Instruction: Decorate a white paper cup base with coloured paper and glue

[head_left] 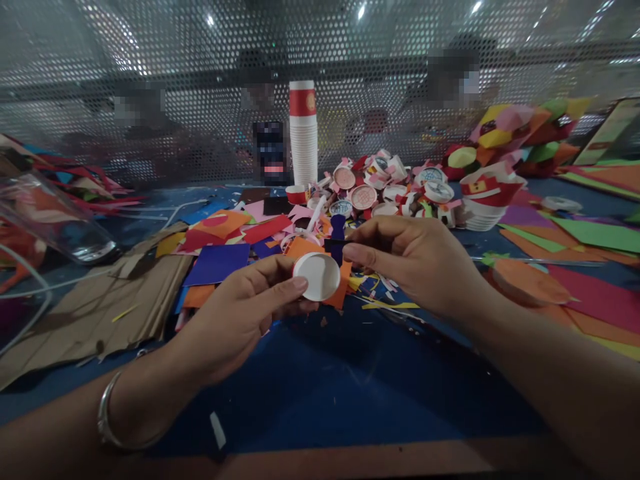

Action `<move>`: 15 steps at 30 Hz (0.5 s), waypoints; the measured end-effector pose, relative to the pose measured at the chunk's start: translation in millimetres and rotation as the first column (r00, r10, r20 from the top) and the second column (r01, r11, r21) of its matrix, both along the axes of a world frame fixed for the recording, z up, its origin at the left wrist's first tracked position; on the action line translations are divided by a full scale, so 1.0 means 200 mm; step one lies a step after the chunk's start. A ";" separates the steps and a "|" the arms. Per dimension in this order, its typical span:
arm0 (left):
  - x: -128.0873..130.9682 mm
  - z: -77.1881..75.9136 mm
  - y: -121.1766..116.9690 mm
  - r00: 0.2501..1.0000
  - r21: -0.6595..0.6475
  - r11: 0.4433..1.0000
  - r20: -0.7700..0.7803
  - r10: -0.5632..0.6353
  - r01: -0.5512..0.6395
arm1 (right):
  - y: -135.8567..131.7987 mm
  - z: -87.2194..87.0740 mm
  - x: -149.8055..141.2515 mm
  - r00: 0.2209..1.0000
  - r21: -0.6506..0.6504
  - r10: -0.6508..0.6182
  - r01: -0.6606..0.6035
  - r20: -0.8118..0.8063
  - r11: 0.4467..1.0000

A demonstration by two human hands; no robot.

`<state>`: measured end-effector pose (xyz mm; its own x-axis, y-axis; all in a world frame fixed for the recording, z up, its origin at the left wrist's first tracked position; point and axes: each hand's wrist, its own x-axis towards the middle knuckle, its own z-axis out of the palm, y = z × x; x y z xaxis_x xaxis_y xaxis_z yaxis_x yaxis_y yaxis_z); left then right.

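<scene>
Between the thumb and fingers of my left hand [260, 293] is a paper cup base [320, 277], its round white face turned toward me and a red edge on its side. My right hand [405, 257] is just to the right of it, thumb and forefinger pinched on a small dark blue paper cutout [338, 228] with a rounded top. A gap separates the cutout's pinched edge from the cup base. Behind both hands lie colored paper scraps, among them a blue square [217, 264] and a red piece [267, 229].
A tall stack of paper cups [304, 150] rises behind the scraps. Right of it sits a heap of cut cup bases [363, 197] and several nested cups [484, 200]. Flattened cardboard [95, 313] and a clear glass [75, 227] lie left. A perforated metal screen [200, 127] closes off the back.
</scene>
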<state>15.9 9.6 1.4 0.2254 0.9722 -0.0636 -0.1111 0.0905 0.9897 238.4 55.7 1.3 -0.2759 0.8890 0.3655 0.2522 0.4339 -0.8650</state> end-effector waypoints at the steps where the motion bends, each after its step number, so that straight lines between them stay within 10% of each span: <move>1: 0.00 0.00 0.00 0.999 -0.043 0.999 0.043 0.002 0.000 | 0.00 0.00 0.00 1.000 0.000 -0.001 0.001 0.000 1.000; 15: 0.01 0.00 0.00 0.975 -0.165 0.985 0.210 0.079 -0.045 | -0.06 0.01 -0.03 0.999 0.075 -0.047 0.046 0.014 0.996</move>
